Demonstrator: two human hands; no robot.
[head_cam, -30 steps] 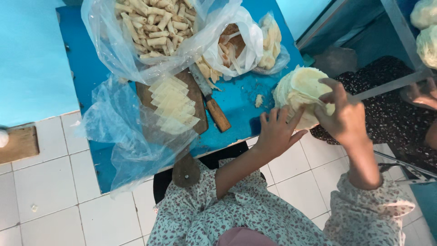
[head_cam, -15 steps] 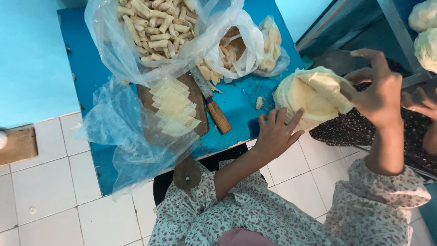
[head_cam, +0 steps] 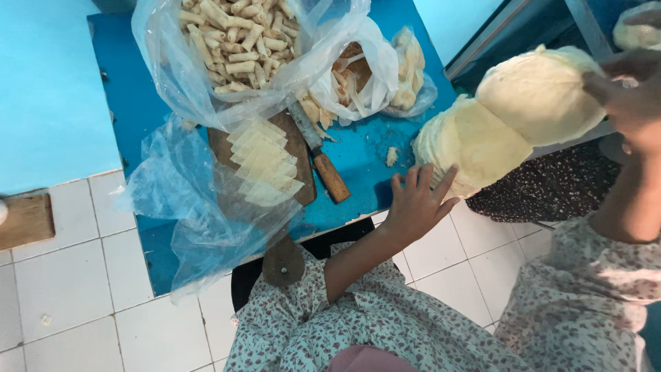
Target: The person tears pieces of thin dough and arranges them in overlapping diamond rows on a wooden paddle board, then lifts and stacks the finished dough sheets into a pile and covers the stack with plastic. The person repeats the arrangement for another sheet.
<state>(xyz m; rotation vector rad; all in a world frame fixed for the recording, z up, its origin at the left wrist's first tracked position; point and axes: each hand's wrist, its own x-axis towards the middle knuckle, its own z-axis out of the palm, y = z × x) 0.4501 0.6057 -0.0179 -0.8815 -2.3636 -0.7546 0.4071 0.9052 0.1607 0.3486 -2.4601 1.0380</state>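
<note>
My right hand (head_cam: 630, 96) grips a thin round pale wrapper sheet (head_cam: 540, 93) by its right edge and lifts it off a stack of the same wrappers (head_cam: 461, 141) at the right edge of the blue table (head_cam: 358, 148). With spread fingers, my left hand (head_cam: 413, 203) presses on the near left side of that stack. A row of cut, overlapping wrapper pieces (head_cam: 265, 162) lies on a dark wooden cutting board (head_cam: 289, 262) left of my left hand. A knife with a wooden handle (head_cam: 330, 176) rests between the board and the stack.
A clear plastic bag of several rolled pieces (head_cam: 231, 41) sits at the table's far side, with a white bag (head_cam: 361, 76) and a small clear bag (head_cam: 410, 69) beside it. Loose plastic (head_cam: 200, 207) drapes over the table's near left. A dark speckled cloth (head_cam: 551, 186) lies right.
My right hand has risen up and to the right, peeling the top wrapper off the stack. My left hand has stayed pressed on the stack.
</note>
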